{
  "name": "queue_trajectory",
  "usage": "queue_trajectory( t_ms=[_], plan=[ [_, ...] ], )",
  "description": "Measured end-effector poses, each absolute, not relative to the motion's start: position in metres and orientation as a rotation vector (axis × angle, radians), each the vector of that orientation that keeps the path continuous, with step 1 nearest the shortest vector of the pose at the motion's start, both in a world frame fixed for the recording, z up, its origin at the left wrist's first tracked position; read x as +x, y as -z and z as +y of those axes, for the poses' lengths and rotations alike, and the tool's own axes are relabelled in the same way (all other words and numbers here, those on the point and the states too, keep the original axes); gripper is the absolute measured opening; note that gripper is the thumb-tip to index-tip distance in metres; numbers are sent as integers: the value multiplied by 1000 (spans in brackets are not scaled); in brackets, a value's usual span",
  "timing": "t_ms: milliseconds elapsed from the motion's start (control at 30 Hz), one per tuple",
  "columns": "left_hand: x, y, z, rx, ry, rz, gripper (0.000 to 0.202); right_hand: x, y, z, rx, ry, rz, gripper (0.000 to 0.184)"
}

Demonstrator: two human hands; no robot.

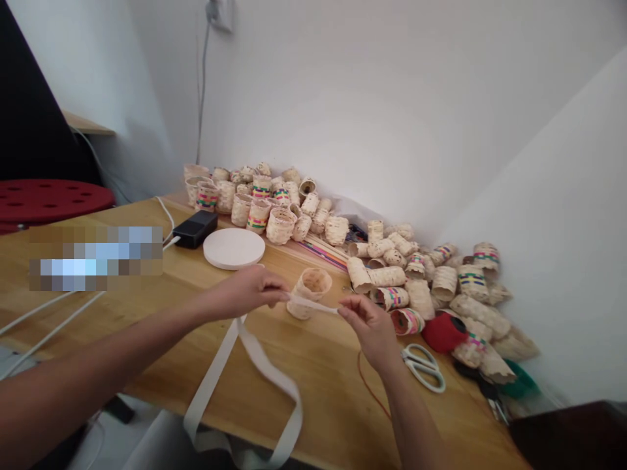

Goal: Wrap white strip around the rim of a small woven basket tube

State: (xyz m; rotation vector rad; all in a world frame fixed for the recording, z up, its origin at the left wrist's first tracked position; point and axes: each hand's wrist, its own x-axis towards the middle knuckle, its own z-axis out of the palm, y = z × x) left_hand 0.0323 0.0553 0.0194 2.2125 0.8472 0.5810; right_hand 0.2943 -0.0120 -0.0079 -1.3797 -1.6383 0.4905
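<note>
Between my two hands a white ribbon (pixel 313 304) is stretched, its short span passing in front of a small woven basket (pixel 300 309) that stands upright on the table. My left hand (pixel 252 290) pinches the ribbon on one side, and my right hand (pixel 367 326) pinches its end on the other. From my left hand a long loop of the ribbon hangs down past the table's front edge. A flat white ribbon roll (pixel 234 249) lies behind my left hand. White-handled scissors (pixel 424 368) rest right of my right wrist, their blades hidden.
Many woven baskets (pixel 281 225), some with coloured bands, are heaped along the wall and to the right. A black box (pixel 196 228) with white cables sits at left on the wooden table (pixel 337 398). A red stool (pixel 53 199) stands beyond the left edge.
</note>
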Motion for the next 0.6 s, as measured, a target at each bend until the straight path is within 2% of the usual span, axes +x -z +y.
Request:
queue_trajectory(
  t_ms=[200,367,600],
  plan=[
    [25,-26,92,2338,-508,803,32,299,13,13,-1318,-555,-1676,34],
    [27,-15,111,2301,-361,692,28,300,16,28,-1299,-561,-1654,36],
    [42,-9,122,2324,-468,570,20,292,34,40,-1269,-530,-1598,34]
  ],
)
